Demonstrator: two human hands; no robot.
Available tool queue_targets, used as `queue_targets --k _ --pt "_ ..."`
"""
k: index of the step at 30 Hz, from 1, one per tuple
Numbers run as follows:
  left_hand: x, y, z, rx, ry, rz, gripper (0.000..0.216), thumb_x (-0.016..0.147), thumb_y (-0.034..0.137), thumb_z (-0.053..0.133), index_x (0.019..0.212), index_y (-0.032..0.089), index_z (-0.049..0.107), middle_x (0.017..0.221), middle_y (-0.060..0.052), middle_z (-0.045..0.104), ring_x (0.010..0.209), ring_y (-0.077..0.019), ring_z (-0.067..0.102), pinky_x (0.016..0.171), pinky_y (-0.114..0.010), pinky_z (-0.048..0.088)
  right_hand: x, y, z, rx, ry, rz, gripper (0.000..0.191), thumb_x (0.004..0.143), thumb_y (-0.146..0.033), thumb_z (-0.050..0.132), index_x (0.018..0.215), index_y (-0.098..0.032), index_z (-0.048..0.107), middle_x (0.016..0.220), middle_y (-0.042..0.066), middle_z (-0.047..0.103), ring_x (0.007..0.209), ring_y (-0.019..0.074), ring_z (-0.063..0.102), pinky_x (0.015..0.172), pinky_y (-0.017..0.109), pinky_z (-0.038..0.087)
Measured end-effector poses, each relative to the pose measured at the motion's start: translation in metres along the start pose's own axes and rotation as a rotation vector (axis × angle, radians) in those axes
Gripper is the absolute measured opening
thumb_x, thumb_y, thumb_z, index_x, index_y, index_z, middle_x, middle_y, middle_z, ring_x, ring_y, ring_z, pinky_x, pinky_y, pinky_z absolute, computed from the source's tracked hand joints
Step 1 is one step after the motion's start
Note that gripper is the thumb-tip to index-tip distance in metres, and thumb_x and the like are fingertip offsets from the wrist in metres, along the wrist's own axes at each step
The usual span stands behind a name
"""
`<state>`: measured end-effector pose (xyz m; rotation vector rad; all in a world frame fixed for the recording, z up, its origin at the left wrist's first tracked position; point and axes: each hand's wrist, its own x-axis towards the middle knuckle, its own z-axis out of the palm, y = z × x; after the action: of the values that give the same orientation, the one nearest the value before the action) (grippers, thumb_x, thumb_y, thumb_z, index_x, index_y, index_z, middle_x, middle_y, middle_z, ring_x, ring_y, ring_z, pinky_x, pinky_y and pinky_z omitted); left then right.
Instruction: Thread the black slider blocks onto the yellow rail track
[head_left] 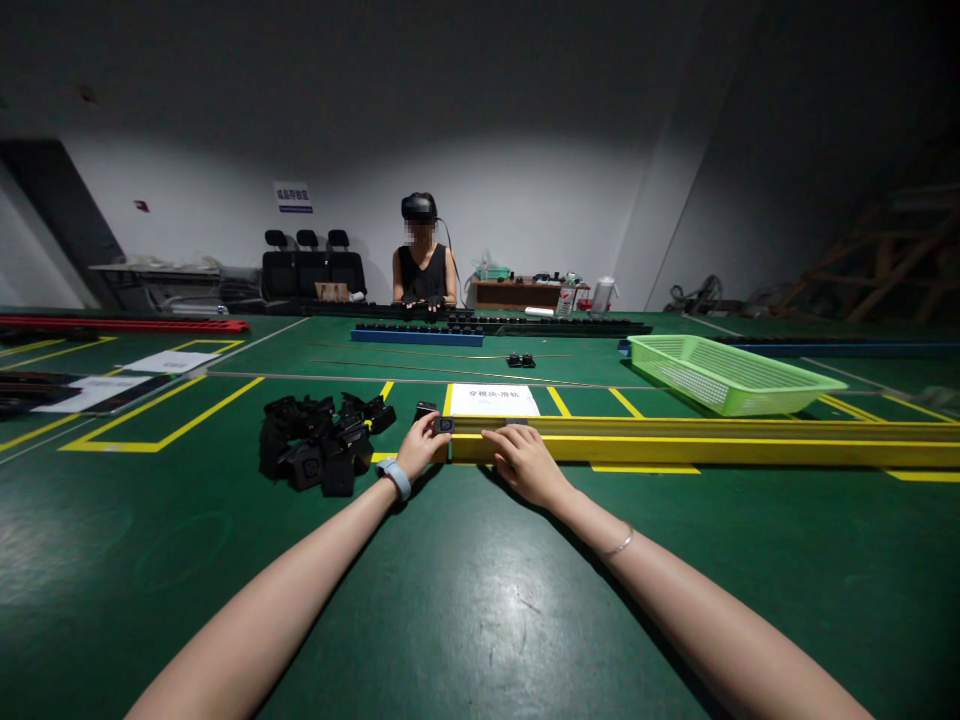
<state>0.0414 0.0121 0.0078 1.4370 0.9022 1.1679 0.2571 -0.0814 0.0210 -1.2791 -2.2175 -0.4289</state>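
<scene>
My left hand [417, 450], with a pale watch band at the wrist, is closed on a small black module [443, 425] with a round mark on its face. The module sits right at the left end of a long yellow rail [712, 440]. Over that same end lies my right hand [527, 462], its fingers spread and touching the rail. A dark piece [516, 422] shows on the rail behind those fingers, partly hidden. Left of my left hand is a heap of black modules [319, 440]. Behind the rail lies a white paper label [495, 400].
A light green basket [727, 375] stands behind the rail at right. Two small black pieces [520, 360] and thin rods lie mid-table. Further back is a blue rail [417, 337]. Across the table sits a person [424, 265] wearing a headset. Papers [101, 392] lie at left.
</scene>
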Motion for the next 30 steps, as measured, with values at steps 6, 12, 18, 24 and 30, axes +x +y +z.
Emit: queue_targets --k 6,12,18,24,30 --pt "0.000 0.000 -0.001 0.078 0.010 0.013 0.058 0.064 0.027 0.068 0.118 0.011 0.053 0.124 -0.016 0.055 0.112 -0.0266 0.055 0.100 -0.041 0.040 0.000 0.000 0.000 0.021 0.009 0.000 0.048 0.084 -0.016 0.048 0.132 -0.022 0.044 0.112 0.010 0.058 0.106 0.0232 0.047 0.091 0.042 0.039" --pt "0.001 0.000 -0.001 0.066 -0.046 0.007 0.060 0.067 0.027 0.065 0.123 0.012 0.048 0.110 -0.013 0.062 0.103 -0.0237 0.059 0.096 -0.040 0.043 -0.005 0.001 -0.005 0.080 0.024 -0.023 0.051 0.084 -0.014 0.046 0.133 -0.025 0.042 0.124 0.007 0.054 0.114 0.0218 0.045 0.097 0.042 0.039" --pt "0.002 0.000 0.000 0.018 -0.076 0.025 0.065 0.067 0.028 0.064 0.126 0.012 0.043 0.106 -0.012 0.062 0.103 -0.0227 0.058 0.094 -0.040 0.044 -0.011 0.003 -0.008 0.072 0.059 0.014 0.049 0.083 -0.016 0.047 0.132 -0.022 0.043 0.127 0.008 0.052 0.120 0.0222 0.042 0.100 0.043 0.037" --pt "0.002 -0.002 -0.002 -0.013 -0.101 -0.004 0.068 0.067 0.030 0.066 0.128 0.012 0.041 0.108 -0.014 0.062 0.105 -0.0241 0.058 0.094 -0.041 0.044 -0.011 0.003 -0.008 0.068 0.070 0.036 0.049 0.083 -0.015 0.047 0.130 -0.022 0.044 0.125 0.008 0.052 0.117 0.0227 0.044 0.099 0.044 0.038" --pt "0.002 -0.002 -0.003 -0.043 -0.127 -0.030 0.070 0.068 0.029 0.066 0.130 0.011 0.038 0.113 -0.016 0.062 0.106 -0.0241 0.059 0.095 -0.041 0.043 -0.010 0.002 -0.009 0.066 0.079 0.041 0.046 0.083 -0.016 0.047 0.129 -0.022 0.044 0.124 0.009 0.052 0.116 0.0237 0.043 0.098 0.044 0.038"
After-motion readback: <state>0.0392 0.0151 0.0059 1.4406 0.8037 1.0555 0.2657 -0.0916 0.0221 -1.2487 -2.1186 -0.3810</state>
